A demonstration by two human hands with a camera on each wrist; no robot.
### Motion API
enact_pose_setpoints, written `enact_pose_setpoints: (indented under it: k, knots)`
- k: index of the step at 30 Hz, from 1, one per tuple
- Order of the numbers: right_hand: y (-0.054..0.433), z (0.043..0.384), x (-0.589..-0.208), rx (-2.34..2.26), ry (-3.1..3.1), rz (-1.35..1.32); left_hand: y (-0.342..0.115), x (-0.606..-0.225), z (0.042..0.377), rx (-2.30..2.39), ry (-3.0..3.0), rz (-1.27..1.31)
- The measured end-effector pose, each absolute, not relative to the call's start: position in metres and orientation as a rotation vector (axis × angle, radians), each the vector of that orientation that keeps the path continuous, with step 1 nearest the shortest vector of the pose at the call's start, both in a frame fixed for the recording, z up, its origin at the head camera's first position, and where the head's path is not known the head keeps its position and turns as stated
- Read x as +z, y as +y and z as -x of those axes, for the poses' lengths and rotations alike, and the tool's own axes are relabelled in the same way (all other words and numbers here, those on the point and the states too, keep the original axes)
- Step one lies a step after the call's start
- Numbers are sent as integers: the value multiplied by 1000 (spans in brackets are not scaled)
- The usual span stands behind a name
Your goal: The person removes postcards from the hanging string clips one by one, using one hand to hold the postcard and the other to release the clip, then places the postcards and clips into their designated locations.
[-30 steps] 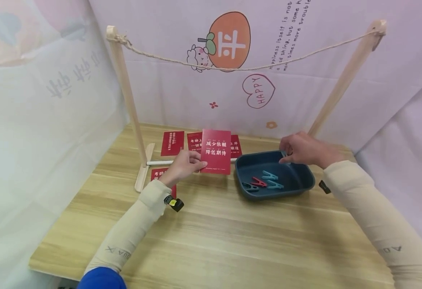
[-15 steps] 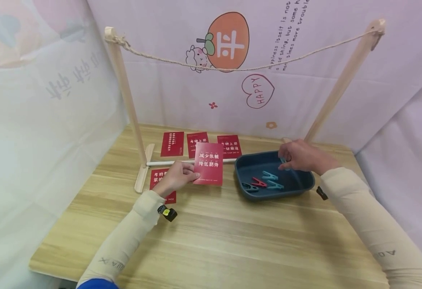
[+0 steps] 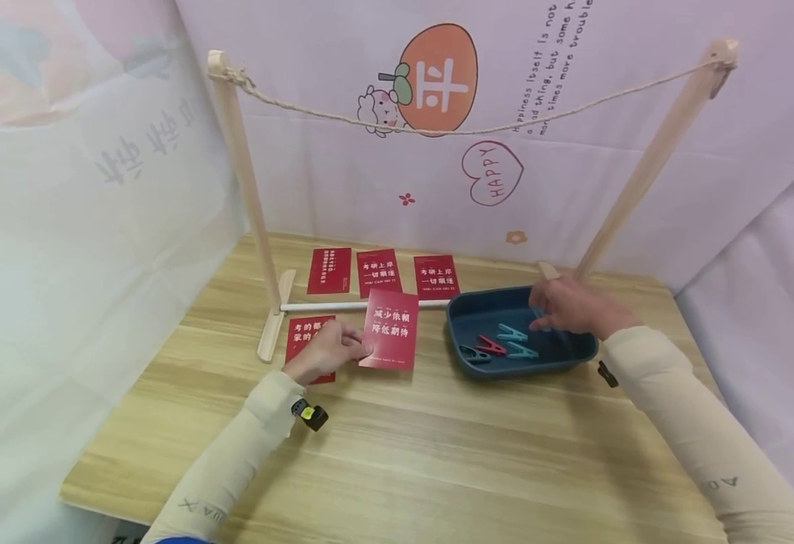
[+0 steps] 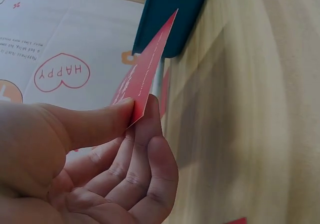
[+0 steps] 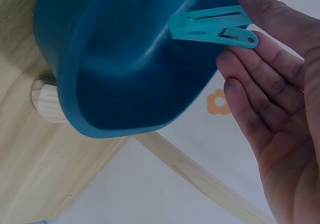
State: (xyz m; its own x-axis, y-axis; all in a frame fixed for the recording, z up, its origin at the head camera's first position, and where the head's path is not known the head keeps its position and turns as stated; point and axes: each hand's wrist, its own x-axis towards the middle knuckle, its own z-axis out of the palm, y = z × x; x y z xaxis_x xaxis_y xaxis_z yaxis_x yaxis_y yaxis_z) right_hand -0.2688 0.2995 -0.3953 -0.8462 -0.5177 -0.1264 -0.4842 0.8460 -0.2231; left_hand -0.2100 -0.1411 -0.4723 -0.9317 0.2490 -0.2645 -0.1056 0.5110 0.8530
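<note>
My left hand (image 3: 329, 349) pinches a red card (image 3: 391, 332) with white Chinese characters by its lower left corner. In the left wrist view, the thumb presses on the card's printed face and the fingers lie behind it. Over the right part of a dark blue basin (image 3: 519, 371), my right hand (image 3: 576, 304) holds a teal clothespin (image 5: 212, 26) between thumb and fingers at its handle end. The clothespin's jaw end points away from the palm. Inside the basin lie more clothespins: teal ones (image 3: 522, 350), a red one (image 3: 492, 345) and a dark one (image 3: 475, 355).
A wooden frame stands around the work, with a left post (image 3: 247, 177), a right post (image 3: 655, 162) and a sagging twine (image 3: 464, 133) between their tops. A white rod (image 3: 325, 307) runs low across. Several other red cards (image 3: 436, 276) lie on the wooden table (image 3: 397, 453).
My left hand has brought the red card down and nearer to me, uncovering the cards behind it. My right hand, still holding the teal clothespin, has shifted slightly lower over the basin.
</note>
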Motion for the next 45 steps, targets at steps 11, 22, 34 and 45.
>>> enact_pose_setpoints:
  k: [11,22,34,45]
  knots:
    - [302,269,-405,-217,2813,792,-146,-483,202,1427,2303,-159]
    - [311,273,-415,-157,2775,790,-144,-485,197,1373,2303,-110]
    - [313,278,-426,-47,2734,804,-142,-488,196,1332,2324,-63]
    - [318,278,-430,-44,2717,757,-137,-482,193,1174,2436,-78]
